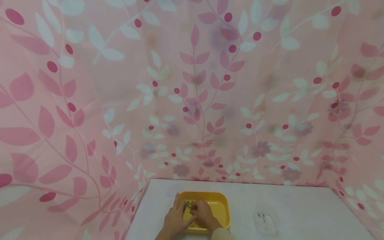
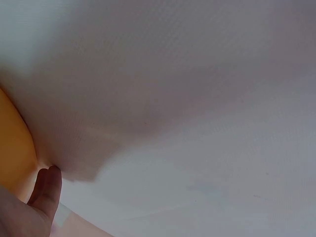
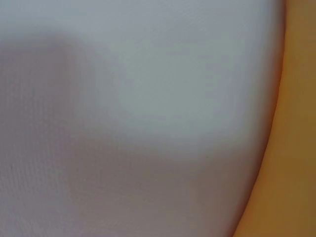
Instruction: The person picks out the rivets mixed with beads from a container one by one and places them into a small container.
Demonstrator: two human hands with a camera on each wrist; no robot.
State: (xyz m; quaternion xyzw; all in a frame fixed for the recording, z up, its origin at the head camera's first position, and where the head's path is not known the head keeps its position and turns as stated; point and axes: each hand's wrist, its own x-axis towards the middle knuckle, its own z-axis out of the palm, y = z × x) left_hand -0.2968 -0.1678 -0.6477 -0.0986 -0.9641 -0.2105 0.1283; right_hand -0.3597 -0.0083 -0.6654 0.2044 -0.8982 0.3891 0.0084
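A yellow tray [image 1: 221,208] stands on the white table, with a cluster of small metallic pieces [image 1: 188,204] in its left part. My left hand [image 1: 175,219] lies at the tray's left side, fingers extended along the rim and thumb reaching over the inside. In the left wrist view, the left hand's fingers [image 2: 48,190] look straight beside the tray's outer wall [image 2: 14,143]. My right hand [image 1: 203,212] reaches into the tray with bent fingers close to the pieces; whether it pinches one is too small to tell. The right wrist view shows the tray's wall [image 3: 291,128] but no hand.
To the right of the tray, a small clear container [image 1: 266,225] stands on the white table [image 1: 312,213], with a few small metallic pieces [image 1: 263,217] in it. Pink leaf-patterned cloth [image 1: 204,116] hangs behind the table and at its sides.
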